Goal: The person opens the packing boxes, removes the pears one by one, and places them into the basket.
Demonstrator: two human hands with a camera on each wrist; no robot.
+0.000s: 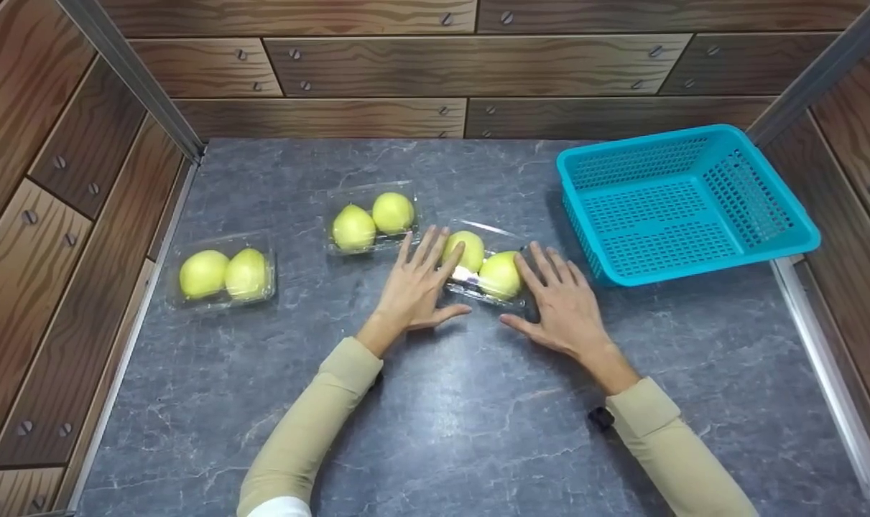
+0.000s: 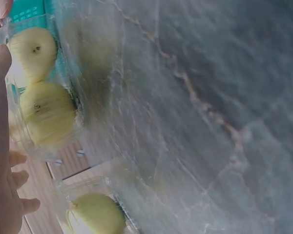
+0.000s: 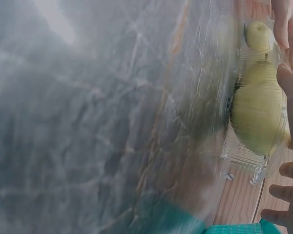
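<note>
In the head view, a clear plastic box [image 1: 486, 296] with two yellow-green pears [image 1: 501, 276] lies at a slant between the two hands. At its left end is my left hand [image 1: 410, 293], fingers spread and straight, fingertips right at the box's side. My right hand [image 1: 565, 309] is at the opposite end with its fingers extended, the index fingertip beside the nearer pear. Both thumbs point inward along the box's near side. The left wrist view shows the box's near wall close to the left thumb [image 2: 1, 61]; in the right wrist view the right thumb [image 3: 289, 80] overlaps the box's edge.
A second clear box [image 1: 370, 248] with two pears sits just behind and left of the left hand. Another such box [image 1: 223, 304] lies farther left. The turquoise basket [image 1: 614, 273] stands at the back right, close to the right hand. Wood-patterned walls [image 1: 377, 66] enclose the grey marbled tabletop [image 1: 435, 445].
</note>
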